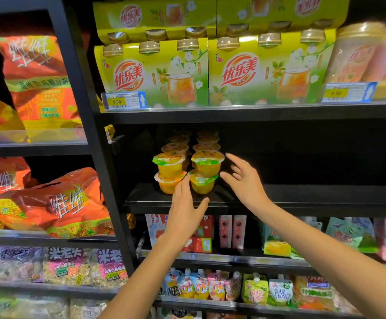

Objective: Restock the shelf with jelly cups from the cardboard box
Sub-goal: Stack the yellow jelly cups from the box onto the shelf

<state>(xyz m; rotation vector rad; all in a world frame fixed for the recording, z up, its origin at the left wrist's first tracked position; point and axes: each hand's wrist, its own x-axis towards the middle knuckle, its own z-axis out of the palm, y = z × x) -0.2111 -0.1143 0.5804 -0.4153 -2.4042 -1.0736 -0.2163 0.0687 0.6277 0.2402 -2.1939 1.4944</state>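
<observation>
Both my hands empty, fingers spread. Jelly cups (188, 164) stacked upright in two columns on shelf (302, 199), between grips: left hand (185, 210) nearer, touching lower right cup (202, 183); right hand (245, 180) just right of stack.

**Jelly cups stacked at the left of the middle shelf**

The jelly cups (188, 166) stand in two side-by-side stacks on the shelf (302, 196), more rows behind them. The left hand (185, 210) is before the stacks, the right hand (245, 180) just right of them. Boxed drink packs (210, 72) sit on the shelf above.
</observation>
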